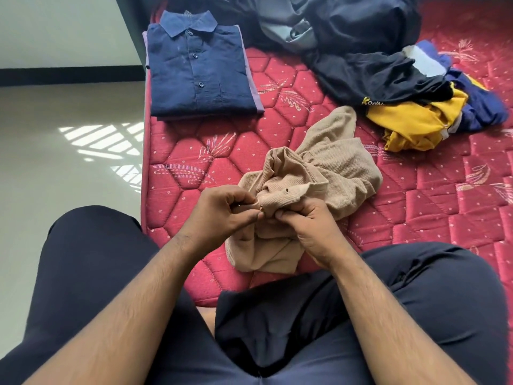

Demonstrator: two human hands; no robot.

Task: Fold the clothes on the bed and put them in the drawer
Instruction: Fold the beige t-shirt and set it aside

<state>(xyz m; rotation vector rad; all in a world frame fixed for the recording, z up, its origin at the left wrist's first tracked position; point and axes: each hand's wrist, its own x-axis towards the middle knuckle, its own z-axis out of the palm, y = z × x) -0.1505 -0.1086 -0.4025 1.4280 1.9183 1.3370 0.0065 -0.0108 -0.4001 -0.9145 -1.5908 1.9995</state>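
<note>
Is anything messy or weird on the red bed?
Yes. The dark blue button shirt lies neatly folded, but the black and yellow clothes sit in a crumpled heap at the right. The beige knit shirt is bunched up too, pinched by the left hand and right hand. Nothing looks torn or spilled.

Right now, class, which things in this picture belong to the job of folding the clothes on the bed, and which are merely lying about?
Part of the job:
crumpled beige waffle-knit shirt, pinched by left hand and right hand
folded navy button-up shirt
dark black-and-grey clothes heap
bunched yellow-and-blue garment

Merely there:
red quilted mattress
pale glossy floor
</note>
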